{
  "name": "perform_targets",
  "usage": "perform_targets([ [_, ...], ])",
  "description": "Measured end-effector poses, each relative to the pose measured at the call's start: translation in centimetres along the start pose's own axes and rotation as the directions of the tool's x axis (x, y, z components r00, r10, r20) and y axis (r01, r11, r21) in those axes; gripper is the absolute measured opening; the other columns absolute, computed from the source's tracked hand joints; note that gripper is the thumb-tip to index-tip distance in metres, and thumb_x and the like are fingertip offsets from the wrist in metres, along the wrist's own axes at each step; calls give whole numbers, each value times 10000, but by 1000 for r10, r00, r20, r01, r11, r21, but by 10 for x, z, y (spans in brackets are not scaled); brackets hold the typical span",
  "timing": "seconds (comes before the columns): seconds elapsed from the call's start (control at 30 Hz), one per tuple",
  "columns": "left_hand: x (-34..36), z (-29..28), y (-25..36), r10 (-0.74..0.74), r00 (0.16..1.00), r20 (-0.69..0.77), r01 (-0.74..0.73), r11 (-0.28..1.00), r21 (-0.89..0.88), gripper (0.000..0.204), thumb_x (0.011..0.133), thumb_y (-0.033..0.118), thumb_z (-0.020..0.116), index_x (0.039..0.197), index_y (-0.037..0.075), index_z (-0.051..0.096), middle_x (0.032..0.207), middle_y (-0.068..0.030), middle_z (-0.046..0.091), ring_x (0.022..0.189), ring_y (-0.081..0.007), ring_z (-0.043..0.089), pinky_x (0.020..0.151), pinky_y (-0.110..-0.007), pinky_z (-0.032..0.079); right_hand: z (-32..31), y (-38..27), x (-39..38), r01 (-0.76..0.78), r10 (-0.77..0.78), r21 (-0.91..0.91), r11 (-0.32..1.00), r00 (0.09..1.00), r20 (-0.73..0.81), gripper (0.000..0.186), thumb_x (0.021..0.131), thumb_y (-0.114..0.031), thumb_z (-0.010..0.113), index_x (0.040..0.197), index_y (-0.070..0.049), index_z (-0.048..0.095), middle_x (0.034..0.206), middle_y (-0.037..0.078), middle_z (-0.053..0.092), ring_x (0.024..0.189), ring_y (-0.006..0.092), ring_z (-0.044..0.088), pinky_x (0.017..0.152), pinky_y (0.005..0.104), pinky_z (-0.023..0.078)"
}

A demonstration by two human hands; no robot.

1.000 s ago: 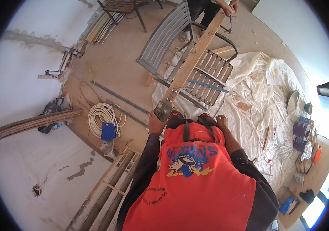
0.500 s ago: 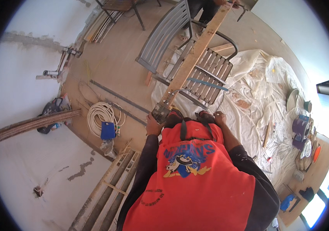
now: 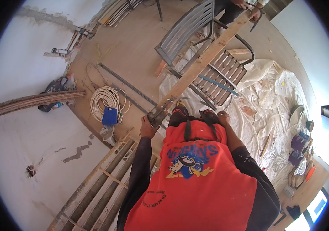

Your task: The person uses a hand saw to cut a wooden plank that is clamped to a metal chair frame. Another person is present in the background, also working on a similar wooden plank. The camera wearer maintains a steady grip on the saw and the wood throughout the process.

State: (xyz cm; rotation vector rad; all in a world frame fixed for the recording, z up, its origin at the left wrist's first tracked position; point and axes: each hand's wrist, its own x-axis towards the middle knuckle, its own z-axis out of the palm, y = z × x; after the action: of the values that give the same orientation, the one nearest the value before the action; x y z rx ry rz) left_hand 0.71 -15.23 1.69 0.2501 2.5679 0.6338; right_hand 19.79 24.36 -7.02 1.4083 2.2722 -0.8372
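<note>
My left hand [image 3: 148, 127] is closed on the dark, worn end of a long wooden plank [image 3: 201, 63]. Several nails or pegs and a thin bent metal rod [image 3: 180, 97] show at that end. The plank slopes up to the right across a grey slatted metal chair [image 3: 226, 71]. By my right knee is my right hand [image 3: 223, 118], its fingers curled together; whatever they may hold is too small to make out. Another person's hands [image 3: 254, 14] are at the plank's far end, with a dark curved tool [image 3: 262, 9].
A blue strip [image 3: 218, 84] lies across the chair seat. Grey metal bars [image 3: 126, 82] and a coiled white hose [image 3: 104, 98] lie on the floor at left. A wooden frame [image 3: 95, 184] is at lower left. Crumpled plastic sheeting [image 3: 264, 104] spreads to the right, with tubs [image 3: 299, 144] along its edge.
The view has shifted, so the surroundings sit further right. My left hand and the plank's near end have moved left, away from my knees. My right hand stays by my knee.
</note>
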Motion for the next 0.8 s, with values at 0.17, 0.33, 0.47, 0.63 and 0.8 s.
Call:
perform_targets([
  [0.17, -1, -3, 3, 4, 1000, -5, -4, 1000, -3, 941, 576, 283, 817, 1306, 63, 264, 1229, -183, 363, 1055, -369, 503, 821, -444, 484, 9, 6, 18, 69, -69, 9, 998, 998, 12, 368, 766, -340, 585, 987, -57, 664, 1043, 198, 623, 1013, 324, 576, 894, 384, 434],
  [0.33, -2, -8, 5, -35, 999, 29, 35, 999, -5, 1004, 575, 352, 828, 1336, 61, 241, 1244, -206, 344, 1053, -385, 508, 837, -442, 481, 4, -5, 16, 82, -82, 8, 997, 996, 21, 360, 773, -337, 570, 991, -66, 664, 1073, 191, 612, 1015, 324, 575, 896, 386, 435],
  [0.47, 1, -17, 2, 33, 999, 16, -31, 994, -103, 986, 623, 421, 788, 1353, 52, 237, 1247, -231, 339, 1047, -408, 505, 843, -448, 469, 18, 23, 27, 134, -131, -81, 988, 990, 43, 334, 775, -327, 573, 994, -93, 668, 1103, 186, 598, 1018, 321, 574, 897, 386, 435],
  [0.63, 4, -1, -30, 85, 994, -73, -95, 984, -149, 821, 741, 457, 684, 1334, 38, 302, 1207, -254, 379, 1037, -424, 500, 823, -454, 456, 22, 20, 19, 99, -98, -60, 993, 995, 19, 323, 767, -340, 591, 981, -113, 672, 1066, 189, 614, 1008, 327, 578, 880, 396, 443],
  [0.8, 5, -2, -37, 7, 1000, 22, -6, 998, -60, 797, 748, 466, 666, 1332, 49, 320, 1213, -252, 389, 1014, -419, 516, 794, -461, 465, 12, 6, -1, 16, -17, -15, 1000, 999, -34, 341, 756, -364, 598, 978, -116, 670, 1011, 193, 633, 988, 338, 586, 867, 405, 446],
])
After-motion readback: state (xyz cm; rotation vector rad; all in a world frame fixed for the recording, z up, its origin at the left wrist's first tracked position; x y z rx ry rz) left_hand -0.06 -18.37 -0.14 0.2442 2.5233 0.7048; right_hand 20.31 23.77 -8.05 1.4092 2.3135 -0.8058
